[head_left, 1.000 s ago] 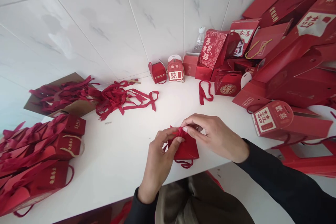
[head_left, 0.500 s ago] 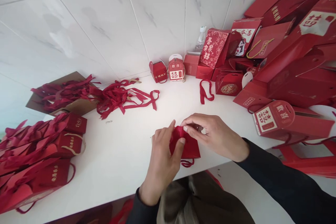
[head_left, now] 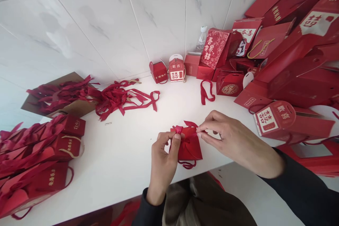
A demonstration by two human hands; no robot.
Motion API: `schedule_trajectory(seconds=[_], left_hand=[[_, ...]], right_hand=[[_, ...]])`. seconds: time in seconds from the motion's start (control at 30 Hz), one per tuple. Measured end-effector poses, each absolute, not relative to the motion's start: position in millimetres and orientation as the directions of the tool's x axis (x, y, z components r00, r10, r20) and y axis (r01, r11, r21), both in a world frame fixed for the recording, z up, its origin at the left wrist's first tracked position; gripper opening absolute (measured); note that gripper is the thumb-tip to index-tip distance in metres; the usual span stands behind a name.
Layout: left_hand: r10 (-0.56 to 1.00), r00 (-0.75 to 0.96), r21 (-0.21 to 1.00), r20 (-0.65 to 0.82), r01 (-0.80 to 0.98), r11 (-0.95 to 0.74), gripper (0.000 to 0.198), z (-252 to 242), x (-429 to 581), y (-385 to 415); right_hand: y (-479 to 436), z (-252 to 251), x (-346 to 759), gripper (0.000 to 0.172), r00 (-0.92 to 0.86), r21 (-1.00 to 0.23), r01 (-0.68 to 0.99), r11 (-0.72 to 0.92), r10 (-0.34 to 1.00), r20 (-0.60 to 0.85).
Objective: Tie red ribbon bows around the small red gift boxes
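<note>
A small red gift box (head_left: 194, 150) sits near the front edge of the white table, with a dark red cord handle (head_left: 187, 164) sticking out below it. Across its top runs a red ribbon (head_left: 186, 138), gathered in the middle. My left hand (head_left: 167, 155) pinches one part of the ribbon between thumb and forefinger at the box's left side. On the right, my right hand (head_left: 222, 130) pinches another part of the ribbon, held out from the box's upper right corner. A loose ribbon end curls up behind the box.
Finished-looking red boxes (head_left: 53, 180) with bows stand in rows at the left. Behind them lie a cardboard box (head_left: 75, 107) of ribbons and a ribbon pile (head_left: 111, 100). Red boxes (head_left: 299, 88) heap up at the right. One ribbon strip (head_left: 205, 95) lies beyond my right hand.
My hands have moved apart: the right one out to the right with a ribbon part, the left one onto the ribbon's left part. More of the box top and ribbon shows.
</note>
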State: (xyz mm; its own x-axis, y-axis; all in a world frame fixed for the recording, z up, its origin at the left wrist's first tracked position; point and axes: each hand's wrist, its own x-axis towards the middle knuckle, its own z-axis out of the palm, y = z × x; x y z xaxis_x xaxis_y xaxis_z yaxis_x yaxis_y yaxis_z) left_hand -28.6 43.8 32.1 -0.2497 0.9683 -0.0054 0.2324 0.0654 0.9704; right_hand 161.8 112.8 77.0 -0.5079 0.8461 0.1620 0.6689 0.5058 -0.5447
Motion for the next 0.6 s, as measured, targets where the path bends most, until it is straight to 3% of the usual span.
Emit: schedule_trajectory(seconds=[0.13, 0.3, 0.6], left_hand=[[0.96, -0.278, 0.985, -0.043, 0.149, 0.087, 0.024, 32, -21, 45], [0.945, -0.327, 0.956, -0.005, 0.275, 0.101, 0.021, 34, -12, 47], [1.0, -0.023, 0.891, -0.001, 0.454, 0.012, 0.019, 54, -14, 46]], right_hand=[[110, 90, 158, 0.016, -0.5, -0.691, 0.616, 0.379, 0.865, 0.029], [109, 95, 150, 0.012, -0.555, -0.847, 0.475, 0.241, 0.829, -0.075], [116, 83, 135, 0.013, -0.585, -0.78, 0.457, 0.428, 0.805, 0.099]])
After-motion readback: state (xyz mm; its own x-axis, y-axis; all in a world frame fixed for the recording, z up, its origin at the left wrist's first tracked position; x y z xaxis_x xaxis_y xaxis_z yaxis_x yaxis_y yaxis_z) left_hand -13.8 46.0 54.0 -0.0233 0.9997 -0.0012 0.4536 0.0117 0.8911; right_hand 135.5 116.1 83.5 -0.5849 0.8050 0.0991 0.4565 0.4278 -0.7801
